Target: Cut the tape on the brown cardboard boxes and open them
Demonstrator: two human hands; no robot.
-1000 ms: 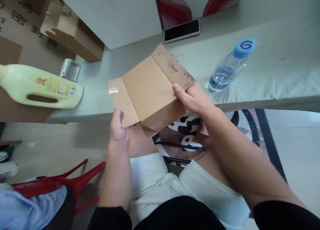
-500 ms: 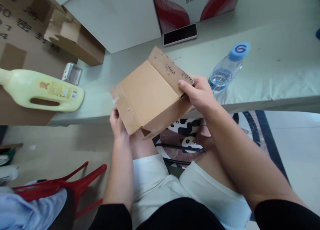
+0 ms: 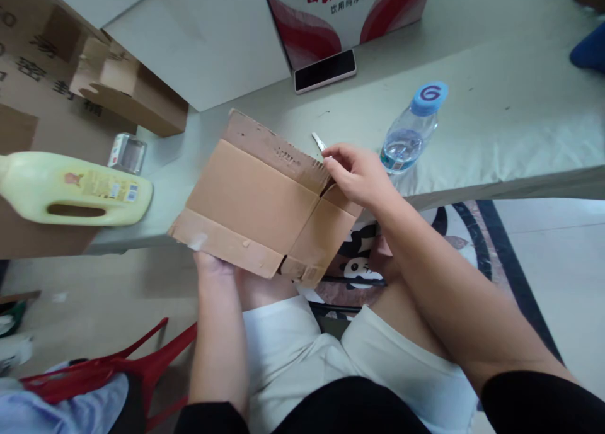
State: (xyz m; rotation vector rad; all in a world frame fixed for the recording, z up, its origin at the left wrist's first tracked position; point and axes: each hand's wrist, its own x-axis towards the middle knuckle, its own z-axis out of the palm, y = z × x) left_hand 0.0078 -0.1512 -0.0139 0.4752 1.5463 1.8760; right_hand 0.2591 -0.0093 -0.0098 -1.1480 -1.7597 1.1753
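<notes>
An unfolded cardboard box (image 3: 258, 198) with several flaps is tilted over the table's front edge, above my lap. My left hand (image 3: 212, 265) is closed on its lower left flap, with the fingers partly hidden beneath the cardboard. At the upper right flap, my right hand (image 3: 357, 172) has thumb and index finger pinched together by the corner. A small pale, thin piece (image 3: 319, 142), perhaps a blade, sticks up from these fingertips. Right of that hand stands a clear water bottle (image 3: 406, 135) with a blue cap.
A phone (image 3: 325, 72) lies before a red and white carton (image 3: 350, 18). On the left are a yellow jug (image 3: 80, 188), a small clear box (image 3: 127, 154) and a brown carton (image 3: 155, 100). A red chair (image 3: 151, 358) stands at lower left.
The cardboard has opened flatter and shifted left, with its right panel now spread out. My left hand has moved down and left. The thin pale piece now shows at my right fingertips.
</notes>
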